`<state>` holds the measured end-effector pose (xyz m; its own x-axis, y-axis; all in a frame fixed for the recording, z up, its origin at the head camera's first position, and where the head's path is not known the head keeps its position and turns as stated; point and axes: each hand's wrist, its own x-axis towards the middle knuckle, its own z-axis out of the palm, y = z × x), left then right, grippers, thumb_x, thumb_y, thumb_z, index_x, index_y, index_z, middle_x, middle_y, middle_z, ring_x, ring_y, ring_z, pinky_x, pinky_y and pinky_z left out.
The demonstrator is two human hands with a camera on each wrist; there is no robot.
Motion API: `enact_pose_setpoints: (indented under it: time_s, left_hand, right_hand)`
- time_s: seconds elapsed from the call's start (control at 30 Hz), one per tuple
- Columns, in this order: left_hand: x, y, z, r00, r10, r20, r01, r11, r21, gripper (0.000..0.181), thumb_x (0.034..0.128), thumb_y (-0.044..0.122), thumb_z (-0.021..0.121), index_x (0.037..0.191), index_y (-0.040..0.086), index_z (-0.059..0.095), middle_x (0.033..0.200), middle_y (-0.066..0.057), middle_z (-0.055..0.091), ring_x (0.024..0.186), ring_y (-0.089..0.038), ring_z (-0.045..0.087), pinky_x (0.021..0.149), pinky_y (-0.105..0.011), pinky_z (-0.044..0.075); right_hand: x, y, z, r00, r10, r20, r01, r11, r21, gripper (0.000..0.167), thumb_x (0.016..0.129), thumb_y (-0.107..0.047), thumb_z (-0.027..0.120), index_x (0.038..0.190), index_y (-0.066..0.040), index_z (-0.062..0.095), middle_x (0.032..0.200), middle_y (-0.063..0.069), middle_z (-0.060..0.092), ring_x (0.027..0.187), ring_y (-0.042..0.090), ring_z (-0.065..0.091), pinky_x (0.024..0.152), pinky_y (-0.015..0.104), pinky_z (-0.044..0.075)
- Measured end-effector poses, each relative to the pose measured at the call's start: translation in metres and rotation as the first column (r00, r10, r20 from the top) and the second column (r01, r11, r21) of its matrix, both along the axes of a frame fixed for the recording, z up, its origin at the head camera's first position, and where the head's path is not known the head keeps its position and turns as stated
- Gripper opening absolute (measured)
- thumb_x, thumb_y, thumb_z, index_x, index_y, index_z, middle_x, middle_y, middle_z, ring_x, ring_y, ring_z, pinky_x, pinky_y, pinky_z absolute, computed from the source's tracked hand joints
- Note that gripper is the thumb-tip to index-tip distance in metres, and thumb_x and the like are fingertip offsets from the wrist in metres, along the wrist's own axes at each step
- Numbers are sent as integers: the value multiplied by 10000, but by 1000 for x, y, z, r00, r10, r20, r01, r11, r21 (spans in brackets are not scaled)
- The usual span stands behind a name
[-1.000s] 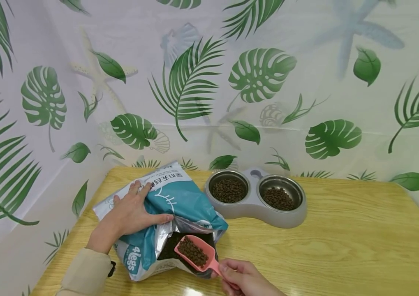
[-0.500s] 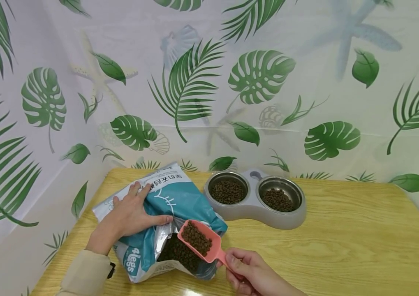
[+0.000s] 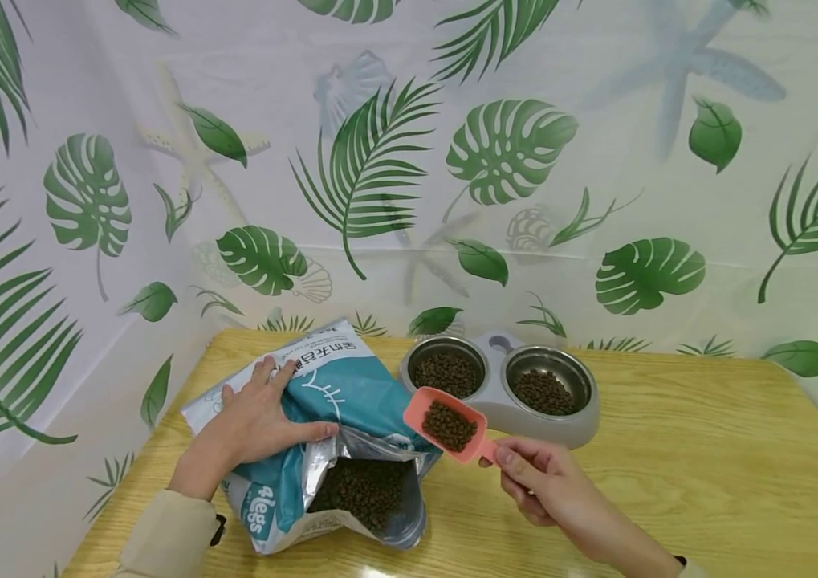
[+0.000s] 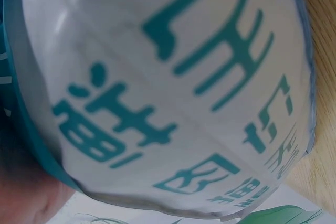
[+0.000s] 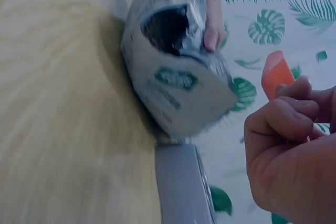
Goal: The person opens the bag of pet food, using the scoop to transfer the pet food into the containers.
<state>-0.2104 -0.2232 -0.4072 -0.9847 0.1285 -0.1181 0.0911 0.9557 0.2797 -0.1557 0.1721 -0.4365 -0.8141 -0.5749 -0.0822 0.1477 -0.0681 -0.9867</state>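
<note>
Open bag, loaded scoop

A leaf-printed cloth fills the upper part of your head view, and the wooden table spreads across the lower part. The bag rests left of centre, its mouth gaping toward the lower middle, with brown kibble showing inside. Right of the bag, by the table's far edge, a grey stand carries two metal bowls. Both the left bowl and the right bowl have kibble in them; the right one shows more bare metal.

As far as you can judge, the bowls are partly served and this load is dug out. What is left is the kibble in the scoop, not yet tipped out; whether more loads are wanted, you can't tell.

Your hands are well apart. Your left hand comes in from the lower left and lies over the bag, fingers spread toward its printed end, thumb stretched toward the mouth. Your right hand comes in from the lower right, thumb and curled fingers gripping the handle. The scoop sits near the centre of the frame, roughly level, its tip pointing upper left, clear of the bag's mouth.
</note>
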Motion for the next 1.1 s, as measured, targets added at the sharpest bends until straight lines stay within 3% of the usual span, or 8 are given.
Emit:
enact_pose_setpoints:
  time_s: [0.17,0.37,0.6,0.73,0.8,0.87,0.97,1.1]
  left_hand:
    - [0,0,-1,1000,0,1,0,1000,-4,1284,757,888,592,1633,28,213,1667,-331,161,1537,-530,194,1086,-865,150]
    - [0,0,-1,1000,4,0,-4,1000,5,1285,753,886,598,1634,33,215,1667,-331,160,1534,-534,199,1088,-864,147]
    - [0,-1,-1,1000,5,-8,-5,1000,-3,1285,751,888,596,1632,31,223,1663,-332,174,1533,-534,206,1089,-862,151]
    - [0,-1,-1,1000,3,-12,-3,1000,-5,1282,751,890,594,1631,32,229,1660,-332,185,1533,-530,212,1088,-863,154]
    - [0,0,0,1000,2,-12,-2,1000,-4,1281,752,890,594,1630,31,230,1661,-331,186,1535,-528,210,1088,-863,152]
    - [0,0,0,1000,2,-9,-2,1000,-4,1282,752,891,592,1630,30,230,1661,-330,185,1535,-527,208,1087,-864,152]
    - [0,0,-1,1000,1,-12,-1,1000,-4,1281,751,891,594,1629,29,235,1659,-332,189,1533,-530,214,1083,-867,154]
    - [-1,-1,-1,1000,1,-16,-1,1000,-4,1279,753,888,596,1629,30,232,1660,-332,187,1532,-528,218,1084,-865,157]
  right_hand:
    - [-12,24,2,982,-162,-98,174,977,127,281,1108,-282,463,1116,-123,694,664,-59,473,455,119,200,408,365,158]
    - [-21,48,2,923,-353,-154,382,890,251,350,1107,-256,474,1211,37,635,620,-46,428,464,88,253,413,330,202]
    - [-31,67,2,844,-510,-164,529,744,408,498,1097,-382,467,1387,17,537,647,-93,453,481,43,321,441,244,312]
    - [-34,72,-1,791,-538,-289,603,610,514,557,1085,-430,476,1450,-13,542,610,-101,426,464,53,353,436,256,339]
    - [-35,74,-3,760,-526,-382,643,526,556,549,1083,-429,483,1437,-19,571,612,-77,434,480,64,372,444,264,340]
    - [-35,75,-6,727,-499,-472,684,462,565,505,1091,-381,482,1410,-7,600,643,-34,504,504,73,406,451,267,350]
    - [-37,76,-9,685,-465,-561,728,403,555,475,1095,-353,475,1376,-2,628,707,26,572,540,84,423,472,270,352]
    - [-41,78,-13,648,-428,-631,762,370,532,462,1098,-348,467,1345,-2,648,740,52,599,550,88,425,483,277,350]
